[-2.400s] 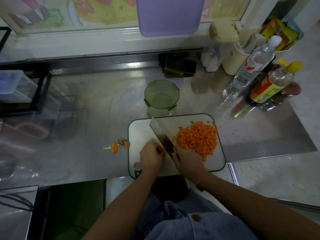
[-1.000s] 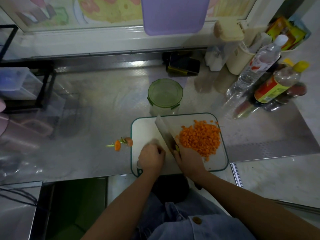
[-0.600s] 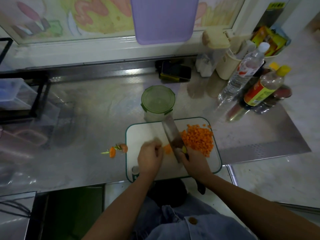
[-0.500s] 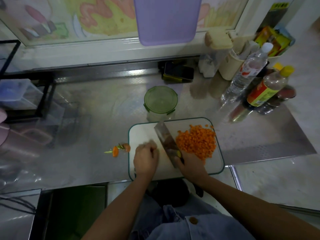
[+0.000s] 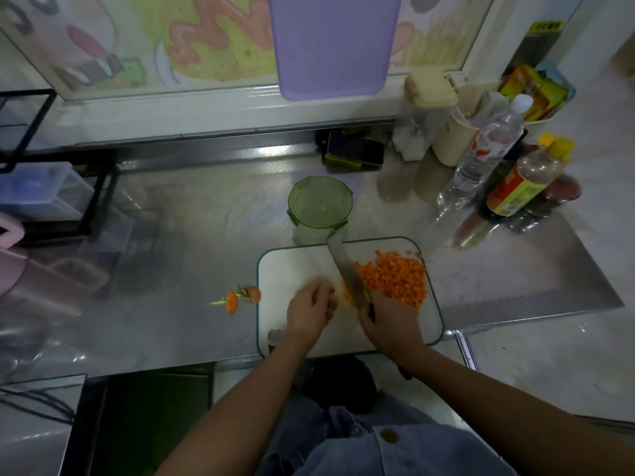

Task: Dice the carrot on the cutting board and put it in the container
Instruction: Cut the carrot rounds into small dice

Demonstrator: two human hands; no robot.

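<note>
A white cutting board (image 5: 292,269) with a green rim lies on the steel counter in front of me. On its right half sits a pile of diced carrot (image 5: 395,280). My right hand (image 5: 388,321) grips the handle of a knife (image 5: 345,266), whose blade points away from me along the pile's left side. A small orange carrot bit (image 5: 346,294) lies just left of the blade. My left hand (image 5: 309,309) rests on the board with curled fingers close to that bit; whether it touches it I cannot tell. The round clear container (image 5: 319,204), green lid on, stands just behind the board.
Cut-off carrot ends (image 5: 237,298) lie on the counter left of the board. Bottles (image 5: 481,159) and a sauce bottle (image 5: 522,187) stand at the back right, a dark phone-like item (image 5: 354,152) behind the container. A black rack (image 5: 51,201) fills the left side.
The knife blade has swung from a slant to pointing more straight away. The small carrot bit shows again left of the blade. My left hand stays beside it.
</note>
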